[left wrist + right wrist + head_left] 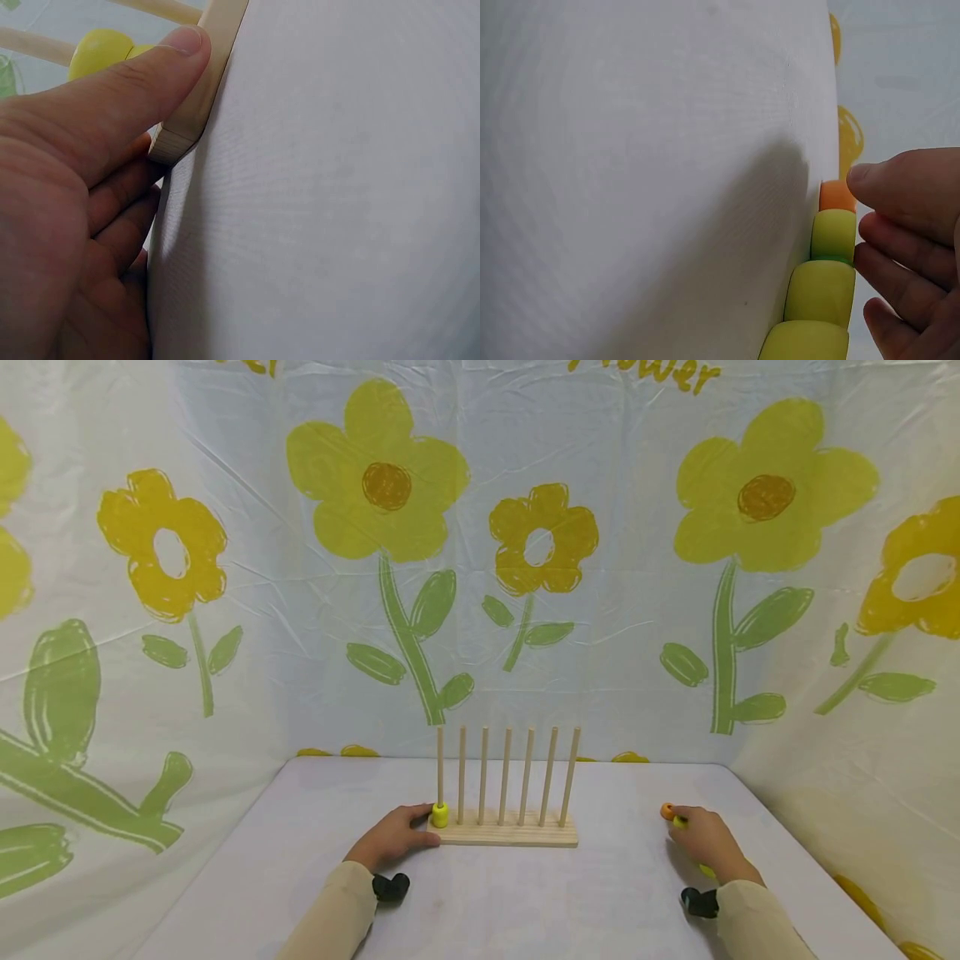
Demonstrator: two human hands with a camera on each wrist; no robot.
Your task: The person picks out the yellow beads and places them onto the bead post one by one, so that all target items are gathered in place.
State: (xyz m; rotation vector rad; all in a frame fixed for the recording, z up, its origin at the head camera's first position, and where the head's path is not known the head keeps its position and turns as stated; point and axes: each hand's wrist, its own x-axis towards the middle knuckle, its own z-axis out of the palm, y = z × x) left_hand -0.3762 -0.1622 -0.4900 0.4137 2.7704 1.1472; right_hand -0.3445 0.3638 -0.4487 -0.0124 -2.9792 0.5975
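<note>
A wooden base (510,834) with several upright pegs stands mid-table. Yellow beads (440,815) sit low on its leftmost peg. My left hand (386,839) grips the base's left end; in the left wrist view the thumb (142,82) lies over the base (191,112) beside a yellow bead (101,51), other fingers behind. At the right, my right hand (708,843) is over a row of beads, partly hiding it. The right wrist view shows an orange bead (838,196) and several yellow-green ones (820,291), with the right hand's (919,240) thumb and extended fingers close alongside; contact is unclear.
The white tabletop (517,902) spreads between and in front of the hands. Behind it hangs a flower-printed cloth (600,677), with more cloth along both sides. A dark device (390,887) is on the left wrist and another (700,902) on the right.
</note>
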